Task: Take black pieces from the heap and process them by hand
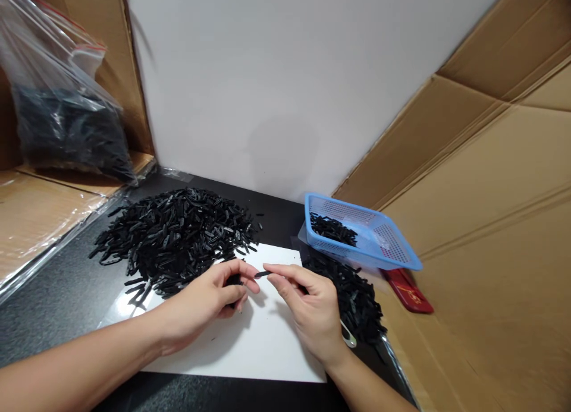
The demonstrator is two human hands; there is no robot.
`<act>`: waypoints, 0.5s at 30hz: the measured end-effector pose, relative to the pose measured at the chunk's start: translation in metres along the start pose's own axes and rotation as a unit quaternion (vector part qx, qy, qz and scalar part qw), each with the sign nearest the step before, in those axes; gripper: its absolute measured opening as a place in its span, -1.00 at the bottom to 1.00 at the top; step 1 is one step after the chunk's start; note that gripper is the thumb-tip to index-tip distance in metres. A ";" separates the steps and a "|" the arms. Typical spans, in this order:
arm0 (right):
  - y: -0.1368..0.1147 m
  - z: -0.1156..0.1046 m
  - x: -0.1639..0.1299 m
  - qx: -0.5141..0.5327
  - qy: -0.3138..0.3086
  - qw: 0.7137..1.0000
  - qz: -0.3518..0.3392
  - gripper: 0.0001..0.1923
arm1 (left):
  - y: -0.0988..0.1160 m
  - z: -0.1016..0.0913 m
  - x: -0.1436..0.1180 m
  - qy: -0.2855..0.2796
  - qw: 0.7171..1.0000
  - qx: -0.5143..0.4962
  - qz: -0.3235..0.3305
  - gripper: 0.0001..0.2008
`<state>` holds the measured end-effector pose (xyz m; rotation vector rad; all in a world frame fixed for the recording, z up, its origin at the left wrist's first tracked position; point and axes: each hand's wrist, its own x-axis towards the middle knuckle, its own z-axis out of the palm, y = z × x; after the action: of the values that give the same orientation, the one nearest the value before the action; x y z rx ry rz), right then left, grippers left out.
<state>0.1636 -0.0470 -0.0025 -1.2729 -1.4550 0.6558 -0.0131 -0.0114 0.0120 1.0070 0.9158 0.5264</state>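
One black strip is pinched between thumb and forefinger of the right hand, inward from the worktop's right edge, its tip beside the left hand, whose fingers curl round more strips.

Dark tabletop | white sheet | large black-piece heap, left | smaller heap, right

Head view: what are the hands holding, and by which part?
Right hand pinches one small black piece by its right end; left hand cups more black pieces, their held part hidden.
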 end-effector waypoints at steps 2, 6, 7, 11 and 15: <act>0.000 0.000 0.001 0.023 -0.011 0.999 0.028 -0.82 | -0.002 0.000 0.001 -0.002 1.000 0.003 0.001 -0.78; 0.003 0.000 0.002 0.059 -0.013 0.995 0.076 -0.76 | -0.001 0.000 0.002 -0.019 1.000 0.002 0.011 -0.71; 0.004 0.000 0.002 0.066 -0.014 0.994 0.085 -0.74 | 0.000 0.000 0.002 -0.023 1.000 0.008 0.012 -0.71; 0.006 -0.001 0.001 0.096 -0.018 0.989 0.114 -0.68 | 0.004 -0.001 0.001 -0.018 0.999 0.034 0.015 -0.71; 0.009 -0.001 0.001 0.136 -0.024 0.981 0.133 -0.65 | 0.008 0.000 0.000 -0.001 1.000 -0.009 0.002 -0.71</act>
<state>0.1674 -0.0433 -0.0098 -1.2517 -1.1930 1.0335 -0.0129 -0.0079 0.0186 0.9929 0.9063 0.5351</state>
